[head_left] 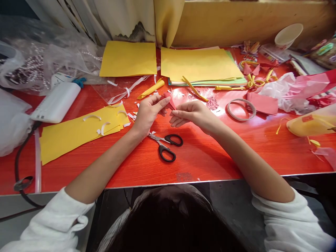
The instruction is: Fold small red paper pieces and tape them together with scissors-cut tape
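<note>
Between my two hands, above the red table (210, 154), is a small folded piece of red paper (171, 101). My left hand (152, 112) pinches its upper part between thumb and fingers. At its lower end, the thumb and forefinger of my right hand (190, 113) close on the tip. Black-handled scissors (162, 140) lie just below my hands, their blade ends partly hidden by my left hand. A rolled piece of yellow paper (151, 88) and small white paper scraps (130, 115) lie close to my left hand.
Yellow sheets (128, 59) and a paper stack (199, 64) lie at the back. Left are yellow strips (78, 131), a white box-like device (57, 101) and plastic bags (13, 119). Right are a tape ring (240, 109), pink paper (262, 103), a yellowish roll (309, 122) and a cup (288, 36).
</note>
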A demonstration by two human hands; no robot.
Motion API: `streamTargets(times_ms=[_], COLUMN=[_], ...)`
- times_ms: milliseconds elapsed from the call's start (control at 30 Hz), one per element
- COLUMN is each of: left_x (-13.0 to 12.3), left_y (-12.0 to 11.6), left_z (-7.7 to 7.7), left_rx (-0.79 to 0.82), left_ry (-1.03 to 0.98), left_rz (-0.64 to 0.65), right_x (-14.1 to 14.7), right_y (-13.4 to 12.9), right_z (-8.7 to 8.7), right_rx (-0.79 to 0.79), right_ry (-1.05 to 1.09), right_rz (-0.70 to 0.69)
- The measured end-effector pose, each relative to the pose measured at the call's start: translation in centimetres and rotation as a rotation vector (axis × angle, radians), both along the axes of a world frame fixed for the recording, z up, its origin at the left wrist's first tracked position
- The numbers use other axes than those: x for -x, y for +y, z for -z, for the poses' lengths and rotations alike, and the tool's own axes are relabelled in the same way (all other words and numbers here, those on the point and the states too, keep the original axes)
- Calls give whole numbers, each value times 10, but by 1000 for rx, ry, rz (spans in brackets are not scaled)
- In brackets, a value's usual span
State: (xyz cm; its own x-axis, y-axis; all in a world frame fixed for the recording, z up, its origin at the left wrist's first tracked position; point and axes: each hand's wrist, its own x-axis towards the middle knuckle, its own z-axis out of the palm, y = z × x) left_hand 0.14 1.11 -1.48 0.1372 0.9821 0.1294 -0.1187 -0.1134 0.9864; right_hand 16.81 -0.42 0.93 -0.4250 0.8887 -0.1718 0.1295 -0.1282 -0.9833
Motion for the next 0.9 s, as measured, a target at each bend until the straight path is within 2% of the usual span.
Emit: streamTargets(times_ms=[200,500,633,767,900], left_x=[-1,1,0,1,2], left_y=[0,-1,-3,-2,0], left_z=[-1,-5,-6,-6,-4], left_rx=[-7,-76,-98,-37,98], left_ry=[-10,137,191,179,109], left_rz=[5,-2,10,62,141], right_x=[2,5,6,7,6], right_y=[-1,-3,-5,-6,-5], right_z=[1,1,0,0,3], right_rx=[-3,79,97,70,76], right_ry=[2,22,37,42,58], right_rz=[11,-53,-37,-31,-43])
